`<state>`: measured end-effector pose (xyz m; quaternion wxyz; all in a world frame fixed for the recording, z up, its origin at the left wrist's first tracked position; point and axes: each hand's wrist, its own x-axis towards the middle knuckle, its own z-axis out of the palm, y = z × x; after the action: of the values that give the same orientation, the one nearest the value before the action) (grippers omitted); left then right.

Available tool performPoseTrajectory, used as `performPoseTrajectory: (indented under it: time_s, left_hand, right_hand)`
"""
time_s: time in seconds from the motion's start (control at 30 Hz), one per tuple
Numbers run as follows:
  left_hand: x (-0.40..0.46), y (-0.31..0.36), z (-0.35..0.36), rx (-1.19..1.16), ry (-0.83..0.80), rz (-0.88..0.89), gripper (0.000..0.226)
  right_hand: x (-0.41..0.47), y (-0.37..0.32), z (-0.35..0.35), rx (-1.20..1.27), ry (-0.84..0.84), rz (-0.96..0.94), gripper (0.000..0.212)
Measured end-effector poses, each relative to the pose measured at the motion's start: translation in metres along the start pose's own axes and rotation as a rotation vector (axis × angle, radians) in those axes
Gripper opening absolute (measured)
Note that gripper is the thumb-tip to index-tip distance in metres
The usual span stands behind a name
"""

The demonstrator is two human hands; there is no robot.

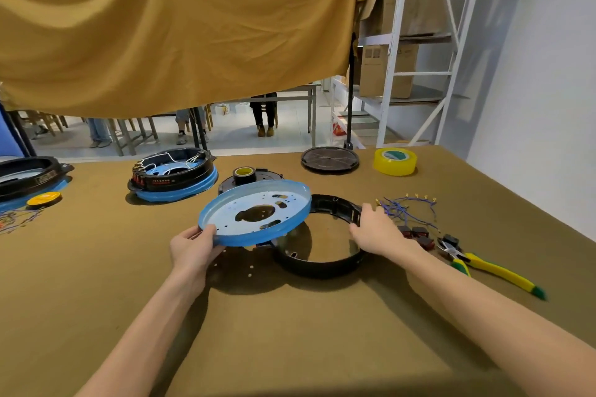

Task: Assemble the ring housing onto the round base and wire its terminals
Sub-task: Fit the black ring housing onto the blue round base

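Note:
My left hand (pixel 193 246) grips the near-left rim of the round base (pixel 225 219), a shallow blue-filmed dish with several holes, and holds it tilted above the table. The black ring housing (pixel 317 263) lies on the table just right of the base, partly under the base's edge. My right hand (pixel 375 230) holds the ring's right wall, thumb inside and fingers outside. A bundle of blue wires with brass terminals (pixel 406 208) lies right of that hand, with small red and black switches (pixel 417 234) beside it.
Yellow-handled pliers (pixel 483 264) lie at the right. Farther back are a yellow tape roll (pixel 395 161), a dark round plate (pixel 329 159), a small tape roll on a black part (pixel 244 175), an assembled wired unit (pixel 174 176) and another (pixel 29 176) at the left edge.

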<state>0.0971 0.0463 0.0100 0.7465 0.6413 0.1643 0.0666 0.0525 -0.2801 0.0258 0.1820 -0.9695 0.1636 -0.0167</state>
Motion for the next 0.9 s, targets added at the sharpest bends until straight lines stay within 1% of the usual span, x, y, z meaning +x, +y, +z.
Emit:
performPoseTrajectory:
  time_s: [0.1,0.17,0.23,0.3,0.33,0.37,0.4,0.43,0.53,0.6,0.67,0.73,0.77,0.83,0.9]
  left_hand:
    - [-0.017,0.003,0.02,0.032,-0.038,0.092,0.045]
    - [-0.027,0.007,0.034,0.111,-0.025,0.172,0.044]
    - [-0.032,0.005,0.045,0.201,-0.02,0.244,0.044]
    - [-0.036,-0.001,0.05,0.285,-0.029,0.303,0.043]
    - [-0.036,-0.004,0.051,0.32,-0.039,0.322,0.043]
    - [-0.036,-0.007,0.05,0.345,-0.048,0.33,0.043]
    - [-0.035,-0.01,0.049,0.363,-0.054,0.336,0.043]
    - [-0.035,-0.012,0.048,0.38,-0.06,0.346,0.043]
    - [-0.034,-0.012,0.044,0.411,-0.079,0.388,0.043]
    - [-0.033,-0.007,0.041,0.408,-0.118,0.399,0.042]
    - [-0.033,-0.004,0.037,0.409,-0.193,0.385,0.038]
    - [-0.033,-0.005,0.034,0.468,-0.242,0.405,0.034]
    - [-0.033,-0.008,0.033,0.528,-0.234,0.43,0.034]
    - [-0.032,-0.015,0.032,0.635,-0.193,0.419,0.043]
    - [-0.031,-0.02,0.033,0.677,-0.186,0.298,0.057]
  right_hand:
    - [-0.011,0.0,0.002,0.012,0.066,-0.041,0.036]
    - [-0.016,0.0,-0.004,0.008,0.083,-0.098,0.035]
    - [-0.016,-0.004,-0.013,0.066,0.103,-0.164,0.037]
    - [-0.013,-0.007,-0.021,0.251,0.115,-0.121,0.04]
    - [-0.011,-0.008,-0.023,0.325,0.105,-0.077,0.038]
    - [-0.007,-0.009,-0.023,0.367,0.071,-0.043,0.03]
    - [-0.005,-0.009,-0.023,0.35,0.045,-0.032,0.022]
    - [-0.002,-0.01,-0.021,0.334,0.027,-0.026,0.019]
    - [0.002,-0.013,-0.022,0.355,0.057,-0.006,0.017]
    - [0.005,-0.013,-0.026,0.418,0.088,-0.02,0.011]
    - [0.009,-0.01,-0.035,0.486,0.127,-0.011,0.007]
    - [0.015,-0.001,-0.044,0.575,0.159,0.05,0.014]
    - [0.017,0.004,-0.047,0.618,0.163,0.095,0.019]
    - [0.018,0.013,-0.047,0.713,0.141,0.187,0.022]
    - [0.016,0.018,-0.045,0.851,0.124,0.242,0.016]
